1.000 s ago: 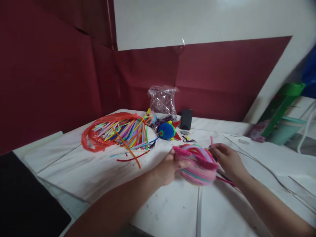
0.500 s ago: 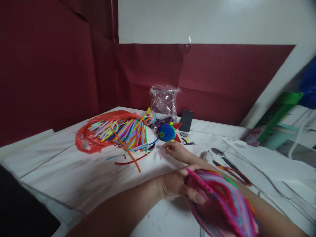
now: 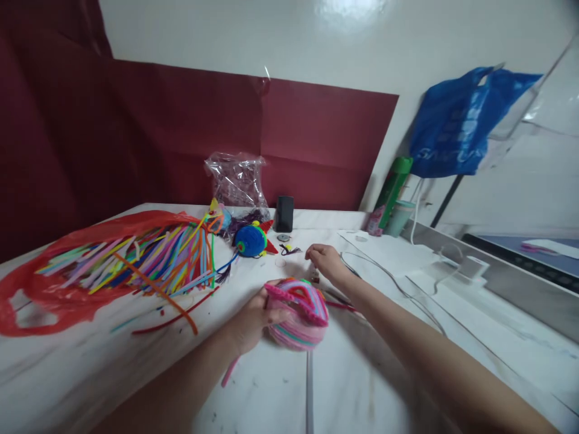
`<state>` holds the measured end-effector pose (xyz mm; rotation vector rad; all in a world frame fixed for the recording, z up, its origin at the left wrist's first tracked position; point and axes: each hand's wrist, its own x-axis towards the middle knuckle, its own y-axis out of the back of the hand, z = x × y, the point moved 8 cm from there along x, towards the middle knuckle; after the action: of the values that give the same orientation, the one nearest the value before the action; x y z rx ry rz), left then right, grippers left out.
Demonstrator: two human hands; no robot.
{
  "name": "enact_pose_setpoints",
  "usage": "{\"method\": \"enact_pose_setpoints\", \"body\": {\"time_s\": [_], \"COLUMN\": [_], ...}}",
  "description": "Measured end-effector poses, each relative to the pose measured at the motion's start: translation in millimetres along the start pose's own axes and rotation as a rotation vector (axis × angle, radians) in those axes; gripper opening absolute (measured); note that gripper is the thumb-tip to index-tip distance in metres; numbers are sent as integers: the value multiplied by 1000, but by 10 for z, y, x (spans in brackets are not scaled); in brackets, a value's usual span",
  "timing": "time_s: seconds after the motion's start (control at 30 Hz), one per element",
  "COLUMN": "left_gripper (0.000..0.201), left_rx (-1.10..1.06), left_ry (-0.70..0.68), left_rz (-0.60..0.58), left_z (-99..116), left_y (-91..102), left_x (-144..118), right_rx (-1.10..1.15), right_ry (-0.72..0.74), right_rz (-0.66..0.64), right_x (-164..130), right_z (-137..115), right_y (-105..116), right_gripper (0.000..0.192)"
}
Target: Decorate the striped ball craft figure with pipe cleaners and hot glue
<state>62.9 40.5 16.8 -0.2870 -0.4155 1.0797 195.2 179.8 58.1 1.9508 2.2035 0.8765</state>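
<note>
My left hand [image 3: 260, 316] grips the side of a round pink ball [image 3: 298, 334] made of coiled fuzzy stems, with striped bands of red, lilac and teal. A thicker pink strip and an opening show on its upper side. My right hand [image 3: 326, 263] reaches forward past the ball, fingers loosely bent, seemingly holding nothing. Just under its fingers lies a small shiny thing [image 3: 315, 276], too blurred to name. Scissors [image 3: 341, 305] with reddish handles lie partly hidden beneath my right forearm. A loose pink stem [image 3: 230, 372] pokes out below my left wrist.
Left, a red plastic bag [image 3: 27, 319] spreads under many pipe cleaners [image 3: 158, 253]. A blue coiled fish-like figure [image 3: 251, 241] lies beyond, near a clear plastic bag [image 3: 237, 181] and a black phone-like slab [image 3: 284, 214]. A cable [image 3: 402, 289] runs along the right.
The view has swung right and the blue hanging bag has come into fuller sight. My left hand has carried the pink ball forward, away from me. My right hand now hovers by the small shiny thing.
</note>
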Motion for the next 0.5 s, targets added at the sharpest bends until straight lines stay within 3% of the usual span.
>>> {"method": "enact_pose_setpoints", "body": {"time_s": [0.13,0.23,0.3,0.37,0.43,0.5], "left_gripper": [52,36,34,33,32,32], "left_rx": [-22,-84,-141,-188,-217,-237], "left_ry": [-34,-174,-294,-362,-372,-361], "left_rz": [142,336,396,416,422,430], "left_z": [86,310,477,582,619,626], "left_y": [174,400,488,524,527,523], "left_x": [33,37,24,6,-12,-33], "right_rx": [-19,-19,-39,-114,-195,-222], "right_ry": [1,11,65,239,411,493], "right_rz": [26,5,-77,-259,-425,-482], "right_x": [-199,-375,-500,-648,-805,-885], "right_z": [24,-24,-117,-313,-498,-625], "right_y": [325,328,136,-235,-641,-954], "right_gripper": [19,21,22,26,24,25]}}
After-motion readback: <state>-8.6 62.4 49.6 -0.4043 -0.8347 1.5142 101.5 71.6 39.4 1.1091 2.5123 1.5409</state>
